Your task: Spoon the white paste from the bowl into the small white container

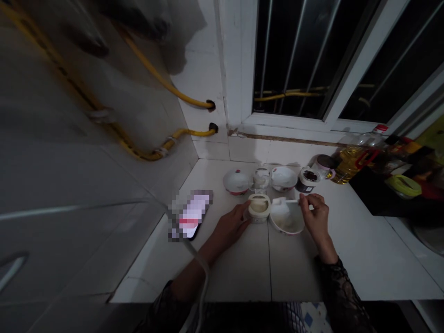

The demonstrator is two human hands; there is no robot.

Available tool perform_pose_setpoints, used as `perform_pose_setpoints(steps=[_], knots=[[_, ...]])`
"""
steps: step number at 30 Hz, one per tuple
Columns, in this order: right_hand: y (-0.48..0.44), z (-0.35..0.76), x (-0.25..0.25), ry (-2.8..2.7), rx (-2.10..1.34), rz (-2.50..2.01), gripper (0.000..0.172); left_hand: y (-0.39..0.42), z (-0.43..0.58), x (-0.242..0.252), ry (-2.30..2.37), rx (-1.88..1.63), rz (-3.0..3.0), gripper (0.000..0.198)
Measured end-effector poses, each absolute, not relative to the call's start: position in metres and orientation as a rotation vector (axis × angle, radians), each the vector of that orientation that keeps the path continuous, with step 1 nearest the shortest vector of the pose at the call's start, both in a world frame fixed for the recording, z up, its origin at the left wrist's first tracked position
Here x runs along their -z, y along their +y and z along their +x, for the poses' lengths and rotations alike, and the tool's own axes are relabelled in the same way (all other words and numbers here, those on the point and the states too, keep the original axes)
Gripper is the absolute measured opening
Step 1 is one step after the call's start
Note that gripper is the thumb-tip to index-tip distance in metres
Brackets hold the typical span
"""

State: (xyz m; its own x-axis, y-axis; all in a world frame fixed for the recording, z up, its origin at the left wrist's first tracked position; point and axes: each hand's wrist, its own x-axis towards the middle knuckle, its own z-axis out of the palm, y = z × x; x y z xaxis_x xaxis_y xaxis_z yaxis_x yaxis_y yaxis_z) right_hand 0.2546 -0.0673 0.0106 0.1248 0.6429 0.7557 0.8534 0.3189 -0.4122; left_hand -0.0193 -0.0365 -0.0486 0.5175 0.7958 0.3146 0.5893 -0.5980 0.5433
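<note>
My left hand (231,227) is closed against the side of a small pale jar (259,217) and steadies it on the counter. A light bar crosses the jar's open-looking top. My right hand (315,217) pinches the handle of a white spoon (289,201). The spoon lies level above the far rim of a white bowl (287,230), its head toward the jar. Something pale sits in the bottom of that bowl; I cannot make out what. The spoon's head looks white, and its contents are unclear.
Behind stand two bowls (236,181) (283,178), a clear glass jar (261,179) and a jar of dark contents (308,180). An oil bottle (352,159) leans into the right corner. A lit phone (194,215) lies left, and a pale cable (204,268) hangs before my left arm.
</note>
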Motion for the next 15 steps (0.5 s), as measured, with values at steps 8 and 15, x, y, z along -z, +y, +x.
perform_pose_setpoints(steps=[8, 15], knots=[[-0.069, 0.284, -0.005, -1.918, 0.311, -1.721, 0.053, -0.036, -0.021, 0.05, 1.129, -0.791, 2.395, 0.052], [-0.065, 0.259, 0.006, -1.964, 0.078, -1.648, 0.055, -0.037, -0.021, 0.049, 1.123, -0.794, 2.393, 0.053]])
